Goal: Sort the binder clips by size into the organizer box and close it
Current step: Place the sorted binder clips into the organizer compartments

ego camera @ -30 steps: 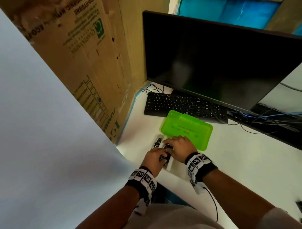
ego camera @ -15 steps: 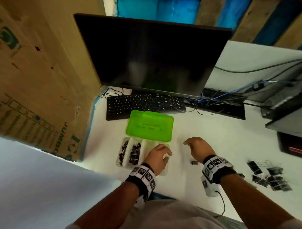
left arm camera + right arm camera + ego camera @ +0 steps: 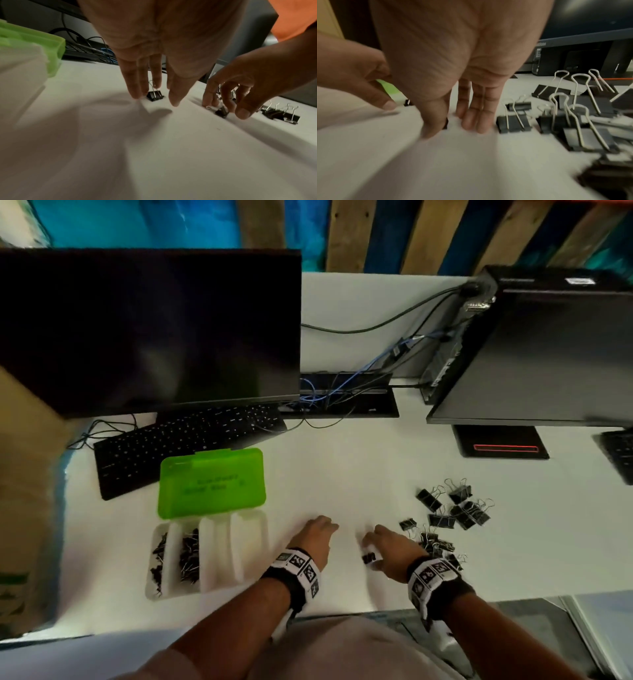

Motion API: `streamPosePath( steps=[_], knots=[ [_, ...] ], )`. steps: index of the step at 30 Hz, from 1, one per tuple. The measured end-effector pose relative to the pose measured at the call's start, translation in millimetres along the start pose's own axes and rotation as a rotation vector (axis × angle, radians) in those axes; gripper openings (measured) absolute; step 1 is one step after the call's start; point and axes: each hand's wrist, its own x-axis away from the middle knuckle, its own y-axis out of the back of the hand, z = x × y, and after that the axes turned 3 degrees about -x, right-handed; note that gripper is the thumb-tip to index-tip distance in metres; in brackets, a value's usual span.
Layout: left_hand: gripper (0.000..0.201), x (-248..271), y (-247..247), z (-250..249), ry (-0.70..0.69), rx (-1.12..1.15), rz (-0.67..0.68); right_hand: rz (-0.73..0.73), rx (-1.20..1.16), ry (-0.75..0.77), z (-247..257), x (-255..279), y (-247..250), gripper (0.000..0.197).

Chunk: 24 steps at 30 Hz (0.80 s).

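Observation:
The organizer box [image 3: 249, 546] lies open on the white desk, its green lid [image 3: 212, 484] folded back. Small black binder clips [image 3: 190, 556] fill its two leftmost compartments. A pile of larger binder clips [image 3: 459, 508] [image 3: 573, 121] lies to the right. My right hand [image 3: 371, 546] [image 3: 226, 108] [image 3: 452, 128] is down on the desk beside the pile. Its thumb and fingers curl round a small binder clip [image 3: 369, 558] [image 3: 222, 112] that lies on the surface. My left hand [image 3: 322, 525] [image 3: 157, 101] hovers just left of it, fingers straight and empty. Another small clip [image 3: 155, 94] lies beyond those fingertips.
A keyboard [image 3: 178, 446] and a dark monitor [image 3: 147, 330] stand behind the box, with cables [image 3: 342, 398] to their right. A computer case [image 3: 548, 347] sits at the back right. A cardboard box [image 3: 27, 491] borders the desk on the left.
Both hands have left the organizer box. The left hand moved right over the bare desk. The right hand dropped onto a small clip near the pile. My view swung right.

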Motion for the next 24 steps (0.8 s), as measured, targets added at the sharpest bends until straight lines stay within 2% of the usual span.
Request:
streamPosePath(
  steps=[4, 8, 12, 14, 18, 20, 22, 24],
  knots=[
    [0.035, -2, 1, -5, 0.026, -0.010, 0.039, -0.084, 0.038, 0.058, 0, -2, -10, 0.021],
    [0.021, 6, 9, -2, 0.092, 0.050, -0.008, -0.148, 0.137, 0.186, 13, -13, -13, 0.026],
    [0.016, 28, 34, 7, 0.122, 0.158, -0.203, -0.088, 0.248, 0.336, 34, -34, -8, 0.033],
    [0.016, 42, 46, 20, 0.147, 0.215, -0.322, -0.061, 0.240, 0.315, 44, -48, -1, 0.032],
    [0.016, 77, 66, 51, 0.198, 0.321, -0.544, -0.107, 0.158, 0.226, 68, -79, 20, 0.023],
    [0.015, 98, 75, 70, 0.252, 0.337, -0.625, -0.174, 0.100, 0.197, 85, -90, 32, 0.020],
    [0.011, 120, 82, 89, 0.340, 0.330, -0.689, -0.303, 0.009, 0.197, 108, -99, 45, 0.016],
    [0.010, 139, 84, 108, 0.426, 0.302, -0.721, -0.391, -0.071, 0.275, 142, -105, 54, 0.009]
  ],
)
